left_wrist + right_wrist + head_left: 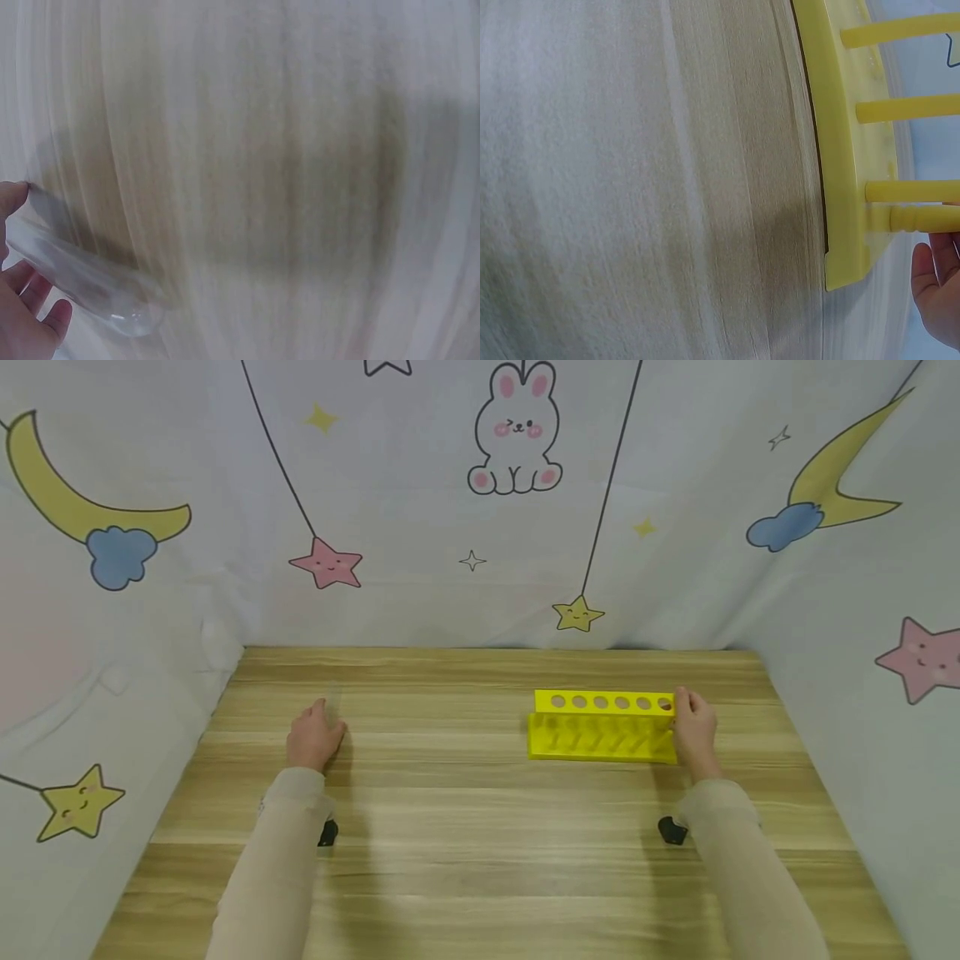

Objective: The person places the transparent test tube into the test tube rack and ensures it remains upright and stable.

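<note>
A clear test tube with a rounded end lies between the thumb and fingers of my left hand, over the left part of the table. In the head view the tube is barely visible beside that hand. On the right stands a yellow test tube rack, with a row of round holes along its top plate and pegs along its base. My right hand grips the rack's right end near the top. In the right wrist view, its fingers are at the rack's end post; part of that hand is cut off.
The wood-grain table spreads under both arms. White cloth printed with a rabbit, stars and moons borders it at the back and both sides. A small dark object shows by each wrist.
</note>
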`<state>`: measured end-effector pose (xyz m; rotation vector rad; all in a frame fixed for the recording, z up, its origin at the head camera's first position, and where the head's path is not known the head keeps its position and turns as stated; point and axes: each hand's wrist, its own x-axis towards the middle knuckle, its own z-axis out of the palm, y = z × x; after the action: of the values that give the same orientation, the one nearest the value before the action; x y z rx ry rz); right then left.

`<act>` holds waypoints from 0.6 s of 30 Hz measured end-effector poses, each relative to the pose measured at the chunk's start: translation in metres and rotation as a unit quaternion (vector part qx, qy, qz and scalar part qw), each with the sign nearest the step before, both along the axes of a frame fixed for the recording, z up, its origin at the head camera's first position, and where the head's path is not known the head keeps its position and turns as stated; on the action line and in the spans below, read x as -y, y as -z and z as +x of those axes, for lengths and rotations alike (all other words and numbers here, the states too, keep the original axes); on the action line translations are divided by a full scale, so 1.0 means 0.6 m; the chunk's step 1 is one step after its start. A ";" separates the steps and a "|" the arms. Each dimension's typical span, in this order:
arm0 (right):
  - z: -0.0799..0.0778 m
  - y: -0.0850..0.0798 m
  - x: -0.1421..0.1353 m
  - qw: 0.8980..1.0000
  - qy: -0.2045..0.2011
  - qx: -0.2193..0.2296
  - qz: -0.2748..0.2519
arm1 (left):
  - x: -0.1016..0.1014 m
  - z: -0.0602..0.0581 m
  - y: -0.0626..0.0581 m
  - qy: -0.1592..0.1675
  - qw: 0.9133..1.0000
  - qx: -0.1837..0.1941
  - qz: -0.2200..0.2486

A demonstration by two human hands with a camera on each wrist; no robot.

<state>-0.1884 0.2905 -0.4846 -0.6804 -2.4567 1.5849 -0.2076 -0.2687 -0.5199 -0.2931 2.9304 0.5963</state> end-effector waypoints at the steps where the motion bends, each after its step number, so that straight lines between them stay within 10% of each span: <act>1: 0.000 0.000 0.000 1.000 -0.001 -0.001 0.001 | 0.000 0.000 0.000 -0.001 1.000 -0.001 -0.001; 18: -0.002 0.002 -0.002 1.000 0.004 0.000 -0.003 | -0.010 0.002 -0.010 -0.060 0.998 -0.008 0.024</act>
<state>-0.1896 0.2916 -0.4857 -0.6897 -2.4469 1.5913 -0.2066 -0.2624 -0.5140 -0.4627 2.9246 0.6881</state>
